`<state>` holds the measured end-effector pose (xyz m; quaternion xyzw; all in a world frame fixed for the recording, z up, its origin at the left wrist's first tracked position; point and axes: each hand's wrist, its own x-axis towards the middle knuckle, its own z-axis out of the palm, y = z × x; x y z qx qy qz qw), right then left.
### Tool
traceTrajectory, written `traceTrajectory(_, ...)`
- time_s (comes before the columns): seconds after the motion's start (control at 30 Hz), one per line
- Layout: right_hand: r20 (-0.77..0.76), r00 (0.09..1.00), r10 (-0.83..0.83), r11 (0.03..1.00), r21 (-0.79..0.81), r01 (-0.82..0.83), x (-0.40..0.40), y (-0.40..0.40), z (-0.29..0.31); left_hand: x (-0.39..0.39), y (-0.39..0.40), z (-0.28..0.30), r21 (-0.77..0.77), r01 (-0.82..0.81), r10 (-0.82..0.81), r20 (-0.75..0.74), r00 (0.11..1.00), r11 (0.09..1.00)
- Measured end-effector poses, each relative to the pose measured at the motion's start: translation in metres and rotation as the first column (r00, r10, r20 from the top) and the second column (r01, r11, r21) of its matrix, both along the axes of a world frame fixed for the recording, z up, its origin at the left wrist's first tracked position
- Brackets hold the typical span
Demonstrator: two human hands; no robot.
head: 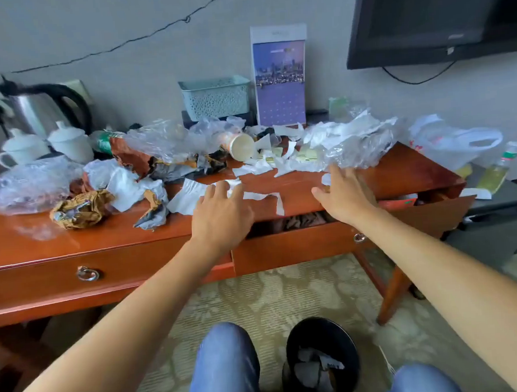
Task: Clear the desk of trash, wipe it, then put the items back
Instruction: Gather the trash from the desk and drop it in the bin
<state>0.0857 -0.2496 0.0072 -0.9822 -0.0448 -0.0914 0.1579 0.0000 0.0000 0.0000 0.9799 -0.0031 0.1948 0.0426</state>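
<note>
— So where did the hands sit on that counter [42, 239]?

— Both hovered at centre frame. The left hand [222, 216] lay with fingers spread over a torn white paper scrap [190, 194], its grip loose and pinching nothing. The right hand [346, 195] reached toward crumpled clear plastic [357, 150], fingers straight and apart, grip likewise spread.

— And the trash itself?

— Strewn across the back half of the counter: a tipped paper cup [242, 146] at centre, a brown crumpled wrapper [81, 209] at left, a white plastic bag [457, 145] at the right edge. A black bin [321, 358] stood on the carpet at the bottom of the frame, between the person's knees, with paper already inside.

— What else was up there?

— A kettle [43, 109] and two lidded white cups [69, 143] at upper left, a pale green basket [216, 97] and a standing calendar [280, 76] against the wall. The drawer [299, 248] below the right hand stood slightly open.
</note>
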Motion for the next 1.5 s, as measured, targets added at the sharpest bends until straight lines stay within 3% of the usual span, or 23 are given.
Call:
traceTrajectory(0.13,-0.120,0.992,0.039,0.995,-0.084,-0.049,0.021,0.007,-0.009,0.011,0.045,0.001,0.057,-0.158,0.163,-0.114,0.980,0.986)
traceTrajectory(0.27,-0.048,0.984,0.172,0.985,0.001,-0.172,0.029,0.024,-0.013,0.031,0.050,-0.002,0.032,-0.216,0.217,-0.254,0.943,0.976)
traceTrajectory(0.43,-0.008,0.981,0.196,0.976,0.096,-0.194,0.042,0.042,-0.005,0.073,0.023,-0.002,-0.121,-0.271,0.199,-0.419,0.886,0.955)
traceTrajectory(0.57,-0.074,0.978,0.197,0.980,0.029,-0.195,0.065,0.055,0.004,0.094,0.013,-0.012,-0.114,-0.181,0.136,-0.317,0.938,0.977)
traceTrajectory(0.7,-0.112,0.971,0.211,0.974,-0.058,-0.218,0.090,0.079,0.008,0.098,0.020,-0.024,-0.316,-0.042,0.012,-0.096,0.995,0.948)
traceTrajectory(0.93,-0.171,0.935,0.312,0.919,-0.196,-0.343,0.124,0.141,0.011,0.090,0.027,-0.031,-0.519,-0.072,0.136,0.088,0.987,0.852)
traceTrajectory(1.07,-0.245,0.929,0.277,0.897,-0.280,-0.341,0.131,0.160,0.009,0.091,0.032,-0.033,-0.574,-0.018,0.151,0.185,0.971,0.819)
traceTrajectory(1.3,-0.021,0.947,0.319,0.889,-0.338,-0.307,0.107,0.153,0.000,0.090,0.030,-0.032,-0.585,0.010,0.119,0.182,0.976,0.811)
traceTrajectory(1.5,-0.068,0.924,0.377,0.874,-0.304,-0.379,0.075,0.117,0.009,0.085,0.017,-0.027,-0.455,-0.016,0.014,-0.007,1.000,0.890)
